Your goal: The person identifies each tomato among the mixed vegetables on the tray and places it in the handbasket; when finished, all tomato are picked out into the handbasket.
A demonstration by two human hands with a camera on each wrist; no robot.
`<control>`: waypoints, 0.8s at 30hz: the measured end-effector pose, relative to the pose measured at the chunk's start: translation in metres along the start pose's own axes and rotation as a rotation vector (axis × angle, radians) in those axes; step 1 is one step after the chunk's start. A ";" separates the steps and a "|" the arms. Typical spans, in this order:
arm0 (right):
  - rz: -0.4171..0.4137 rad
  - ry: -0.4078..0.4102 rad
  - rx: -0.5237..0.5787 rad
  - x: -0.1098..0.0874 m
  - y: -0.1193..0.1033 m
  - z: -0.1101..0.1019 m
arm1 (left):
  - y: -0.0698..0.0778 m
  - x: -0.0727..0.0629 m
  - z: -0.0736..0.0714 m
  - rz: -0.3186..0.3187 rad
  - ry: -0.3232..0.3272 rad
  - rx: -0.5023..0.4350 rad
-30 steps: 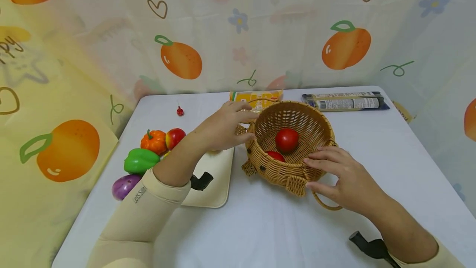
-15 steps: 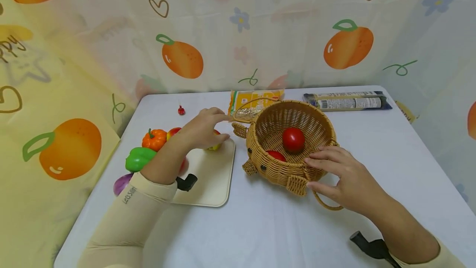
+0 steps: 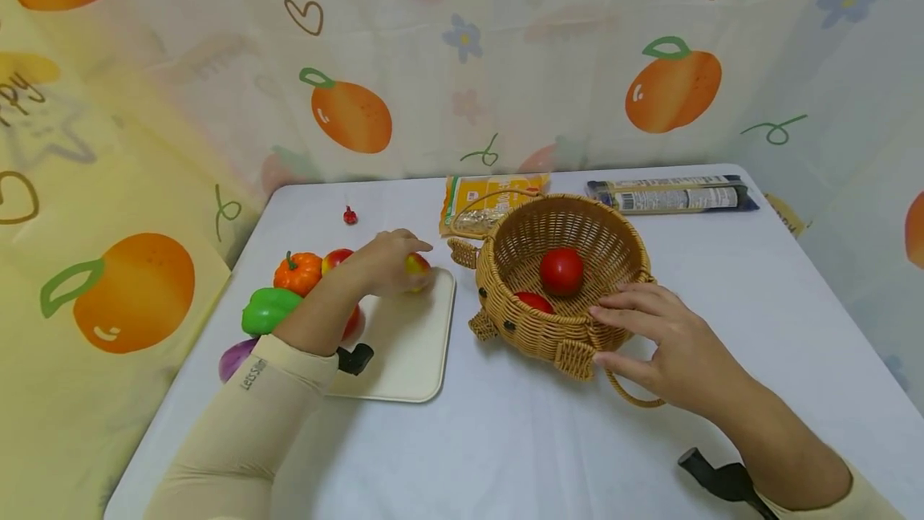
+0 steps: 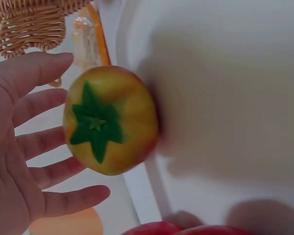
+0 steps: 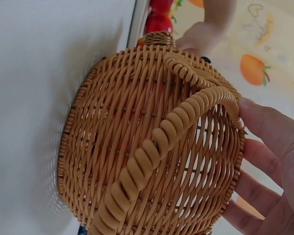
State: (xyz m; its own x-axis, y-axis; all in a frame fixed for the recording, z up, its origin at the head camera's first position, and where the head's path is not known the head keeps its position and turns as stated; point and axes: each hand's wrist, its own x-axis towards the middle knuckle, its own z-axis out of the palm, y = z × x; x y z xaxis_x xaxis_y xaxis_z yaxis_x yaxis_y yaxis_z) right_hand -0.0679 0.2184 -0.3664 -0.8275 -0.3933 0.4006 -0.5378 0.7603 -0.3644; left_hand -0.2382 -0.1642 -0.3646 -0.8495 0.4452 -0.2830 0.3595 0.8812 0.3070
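Note:
My left hand (image 3: 382,265) reaches over the cream tray (image 3: 404,367). Its fingers, spread and nearly straight in the left wrist view, lie right at a yellow-red tomato (image 4: 132,112) with a green star-shaped calyx. In the head view that tomato (image 3: 416,270) sits at the tray's far right corner, partly covered by the hand. The wicker basket (image 3: 537,335) stands to the right with one red round fruit (image 3: 561,271) and part of another (image 3: 536,301) inside. My right hand (image 3: 660,335) rests loosely at the basket's near right rim, its thumb (image 5: 264,120) by the handle.
Left of the tray lie an orange pumpkin (image 3: 298,272), a green pepper (image 3: 269,310) and a purple vegetable (image 3: 234,358). Behind the basket are a yellow packet (image 3: 462,197) and a long dark packet (image 3: 671,195). A tiny red item (image 3: 350,215) lies at the back left.
My left hand has moved from the basket's left rim leftward and down to the tomato on the tray. The red fruit in the basket shifted a little. My right hand stayed in place.

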 end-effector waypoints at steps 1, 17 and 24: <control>0.003 -0.004 0.002 0.000 0.000 0.000 | -0.002 0.000 0.001 0.003 -0.006 -0.003; 0.006 -0.001 0.019 -0.001 -0.002 0.002 | -0.009 -0.004 0.008 0.050 -0.010 0.008; 0.020 -0.007 0.014 0.000 -0.003 0.000 | -0.007 -0.009 0.005 0.051 0.006 0.010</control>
State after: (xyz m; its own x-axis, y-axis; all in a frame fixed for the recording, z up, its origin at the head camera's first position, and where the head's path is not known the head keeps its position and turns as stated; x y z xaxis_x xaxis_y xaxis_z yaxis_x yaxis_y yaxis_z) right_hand -0.0662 0.2161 -0.3649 -0.8393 -0.3817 0.3871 -0.5232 0.7606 -0.3844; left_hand -0.2311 -0.1732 -0.3682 -0.8322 0.4886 -0.2621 0.4062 0.8590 0.3117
